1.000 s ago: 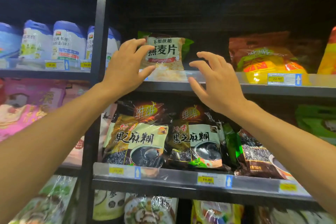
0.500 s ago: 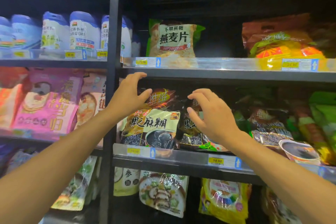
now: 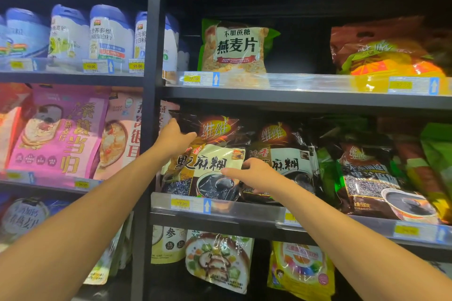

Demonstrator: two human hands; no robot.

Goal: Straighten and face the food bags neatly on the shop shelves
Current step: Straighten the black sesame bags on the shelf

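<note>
**Head view.** The front sesame bag (image 3: 208,156) stands at the left end of the middle shelf (image 3: 244,210), just behind the price rail. It sits slightly askew, and its right edge touches the neighbouring sesame bag (image 3: 289,149).

The left hand (image 3: 175,137) grips the bag's upper left corner, with the thumb on the front face. The right hand (image 3: 256,175) holds the right edge lower down. Its thumb lies across the printed panel and its fingers curl in at the seam between the two bags.

The film is glossy and creased, so the bag is probably soft and slippery, and likely to slump rather than hold its shape. Its bulging lower half suggests a moderate weight that settles low.

The sealed corners and side seams look like the firmest places to grip. Pressing on the middle panel would probably only dent it. Squaring the bag calls for turning it with both hands while its base rests on the shelf.
</note>
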